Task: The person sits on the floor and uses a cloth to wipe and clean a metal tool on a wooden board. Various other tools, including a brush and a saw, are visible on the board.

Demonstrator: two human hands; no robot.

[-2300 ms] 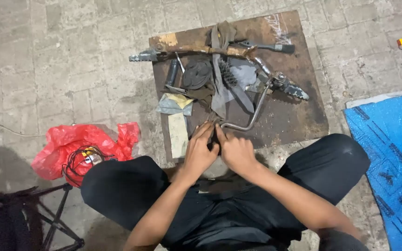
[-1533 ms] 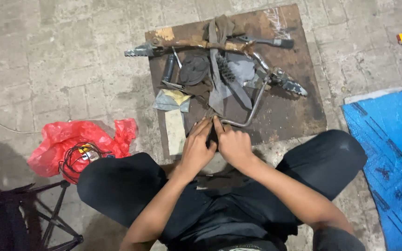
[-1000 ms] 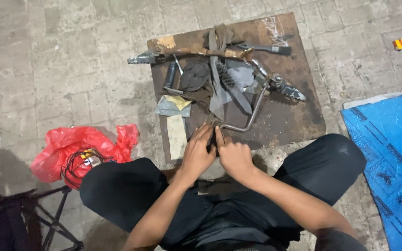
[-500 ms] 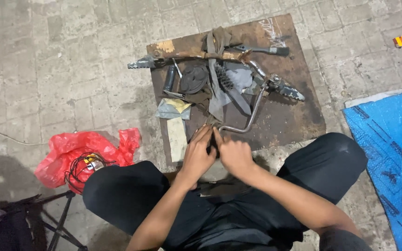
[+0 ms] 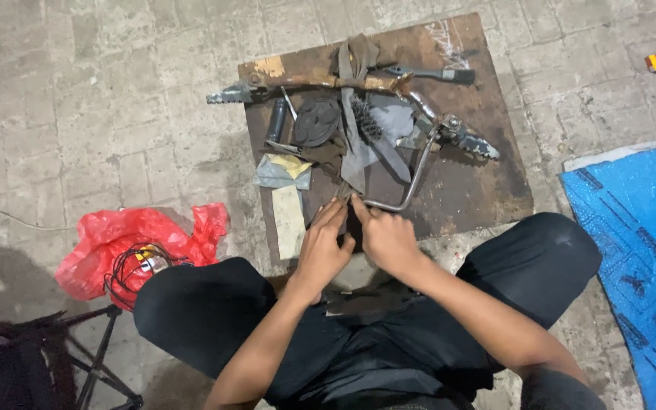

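Little has shifted since a moment ago: both hands stay pressed together at the near end of the bent metal rod (image 5: 411, 182) on the brown board (image 5: 495, 190). Left hand (image 5: 322, 247) curls, fingers bent; right hand (image 5: 386, 237) pinches the rod's end.

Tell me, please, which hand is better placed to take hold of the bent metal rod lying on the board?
The right hand, I would judge: its fingertips lie at the near end of the bent metal rod. The left hand sits farther left, toward the pale paper strip.
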